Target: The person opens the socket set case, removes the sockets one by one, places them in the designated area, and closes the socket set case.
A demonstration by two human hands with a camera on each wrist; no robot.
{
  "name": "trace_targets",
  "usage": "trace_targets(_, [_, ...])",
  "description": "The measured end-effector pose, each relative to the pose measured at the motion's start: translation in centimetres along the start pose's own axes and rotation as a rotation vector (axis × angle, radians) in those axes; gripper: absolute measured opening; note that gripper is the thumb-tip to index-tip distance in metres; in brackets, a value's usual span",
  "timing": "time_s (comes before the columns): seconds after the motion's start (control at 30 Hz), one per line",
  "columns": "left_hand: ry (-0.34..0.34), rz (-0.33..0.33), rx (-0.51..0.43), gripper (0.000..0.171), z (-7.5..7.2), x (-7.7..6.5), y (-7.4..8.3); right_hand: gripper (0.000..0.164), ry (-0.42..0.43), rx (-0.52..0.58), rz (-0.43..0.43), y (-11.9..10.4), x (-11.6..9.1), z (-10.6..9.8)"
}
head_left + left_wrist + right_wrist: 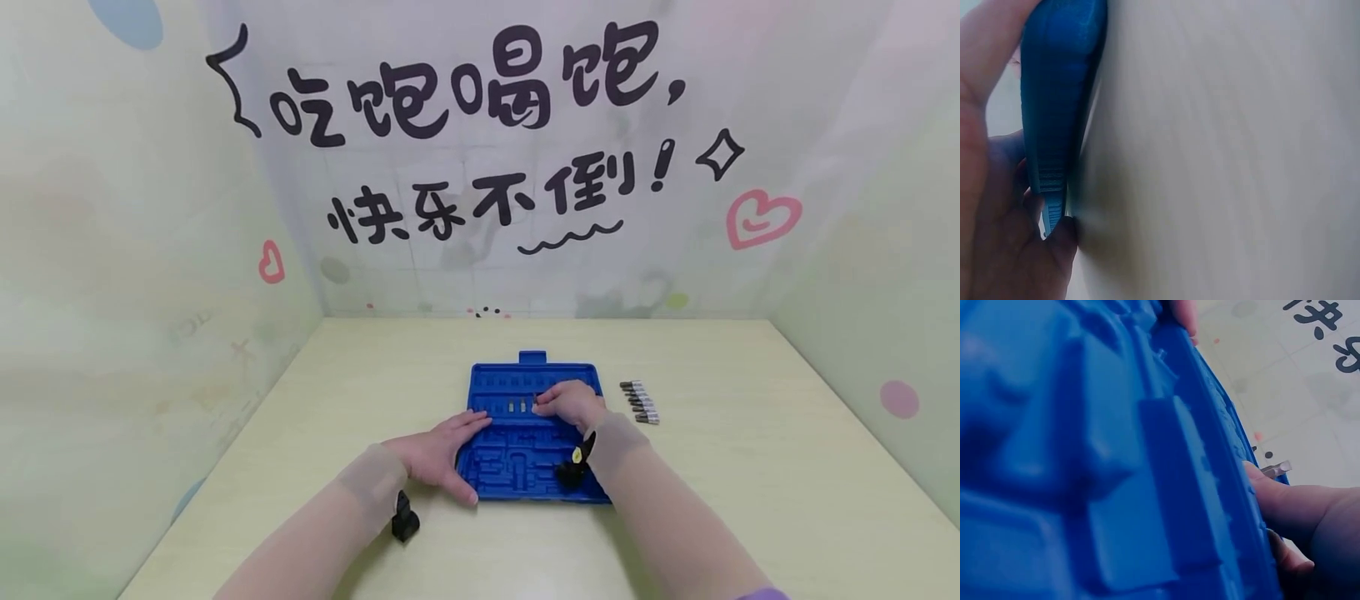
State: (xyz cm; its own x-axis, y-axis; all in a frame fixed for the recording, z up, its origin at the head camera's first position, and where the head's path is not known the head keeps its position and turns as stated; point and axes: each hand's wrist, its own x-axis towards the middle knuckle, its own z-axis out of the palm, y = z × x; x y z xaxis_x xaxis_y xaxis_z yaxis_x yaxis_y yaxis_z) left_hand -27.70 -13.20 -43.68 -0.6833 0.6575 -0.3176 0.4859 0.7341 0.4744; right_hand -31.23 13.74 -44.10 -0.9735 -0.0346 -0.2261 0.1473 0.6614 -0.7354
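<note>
A blue plastic tool case (483,479) lies opened flat on the table, its moulded slots facing up. My right hand (573,403) is over the upper middle of it, pinching a small silver screwdriver bit (1277,469) between thumb and fingers; a flat tip shows in the right wrist view. Just left of those fingertips, two bits (517,407) sit in a row of slots. At the case's left edge rests my left hand (438,456), fingers straight along the side and thumb spread toward the front corner. The left wrist view shows it against the case's side wall (1057,94).
Several loose screwdriver bits (640,402) lie in a column on the table (720,467), right of the case. A latch tab (532,357) sticks out at the case's far edge. Behind the table stands a printed wall (465,275), with side walls left and right.
</note>
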Motion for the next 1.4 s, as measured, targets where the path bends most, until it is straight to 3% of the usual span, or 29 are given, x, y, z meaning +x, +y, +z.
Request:
trace_targets(0.3, [0.0, 0.003, -0.005, 0.115, -0.1, 0.1, 0.1, 0.027, 0.019, 0.006, 0.015, -0.1, -0.3, 0.1])
trace_targets(0.67, [0.0, -0.003, -0.014, 0.116, -0.1, -0.1, 0.2, 0.022, 0.044, 0.069, 0.004, -0.2, -0.4, 0.4])
trace_targets(0.93, [0.0, -0.006, -0.008, 0.116, -0.1, 0.0, 0.2, 0.026, 0.002, 0.259, -0.058, 0.6, -0.1, 0.2])
trace_targets(1.1, [0.001, -0.014, 0.004, 0.116, -0.2, 0.0, 0.2, 0.029, -0.022, 0.313, -0.088, 0.8, -0.2, -0.2])
trace_targets(1.4, [0.006, -0.001, -0.006, 0.116, -0.1, -0.1, 0.0, 0.026, -0.035, 0.234, -0.144, 0.7, -0.7, -2.2])
